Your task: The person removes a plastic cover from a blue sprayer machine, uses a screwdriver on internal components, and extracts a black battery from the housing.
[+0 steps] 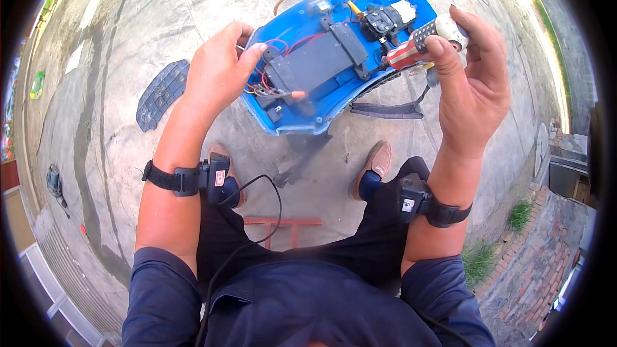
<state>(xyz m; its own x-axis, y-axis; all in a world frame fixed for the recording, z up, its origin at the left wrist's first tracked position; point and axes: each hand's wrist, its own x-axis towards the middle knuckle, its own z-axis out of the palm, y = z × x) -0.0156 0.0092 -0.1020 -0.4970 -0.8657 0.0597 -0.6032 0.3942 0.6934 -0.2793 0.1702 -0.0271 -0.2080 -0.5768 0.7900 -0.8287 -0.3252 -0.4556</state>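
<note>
"Dark shirt [308, 295] nearest; where's the blue housing [283, 26]?"

"Beyond it, between both hands. The left hand [217, 69] has its thumb over the rim; whether it grips, I can't tell."

"Right hand [472, 99]?"

"Holding a red-and-white tool [405, 55] beside the housing."

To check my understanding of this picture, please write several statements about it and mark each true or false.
1. The right hand holds a tool with a red-and-white striped handle. True.
2. The left hand is at the left edge of the blue plastic shell. True.
3. The shell is closed. False: it is open, and a black rectangular box sits inside.
4. A flat dark-grey plastic panel lies inside the shell. False: that panel lies on the concrete ground, left of the shell.
5. The person's feet are bare. False: they wear brown shoes.
6. A black band is fastened around each forearm. True.
</note>
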